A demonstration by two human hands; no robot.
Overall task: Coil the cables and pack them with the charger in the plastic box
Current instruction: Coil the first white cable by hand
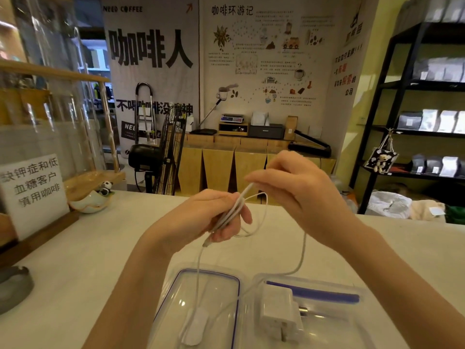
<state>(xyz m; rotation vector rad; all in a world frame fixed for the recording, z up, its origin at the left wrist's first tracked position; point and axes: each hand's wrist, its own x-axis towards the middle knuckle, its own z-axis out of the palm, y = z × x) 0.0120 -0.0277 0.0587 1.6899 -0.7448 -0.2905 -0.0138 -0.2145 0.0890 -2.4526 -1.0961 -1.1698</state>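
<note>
White cable (232,210) is mid-air above the counter (105,248), wound in several passes round the L hand's fingers. L hand (214,215) is curled shut on that bundle, palm side toward the R hand. One connector end (206,243) pokes out just below the L fingers, blurred, can't tell the type. R hand (289,182) sits up and to the right of the L hand, thumb and fingers pinched together on the same cable, which runs taut from the pinch down into the bundle. A slack loop hangs between the two hands.

From the loop one run drops below the R wrist and curves down to the box (352,321) area; another run falls straight from under the L hand to the lid (176,293). Whether they're one cable or two: can't tell.

Below both hands, near cam: clear lid w/ blue rim lies flat, directly under the L hand. A small white plug-like piece (196,328) lies on it w/ cable attached. Clear box is just right of the lid, under the R forearm, a blue strip along its far edge. White charger (279,313) is inside the box, prongs (303,311) pointing right.

Far left of the L hand: a sign (32,190) and a small bowl (89,201) w/ panda figure (107,187).
</note>
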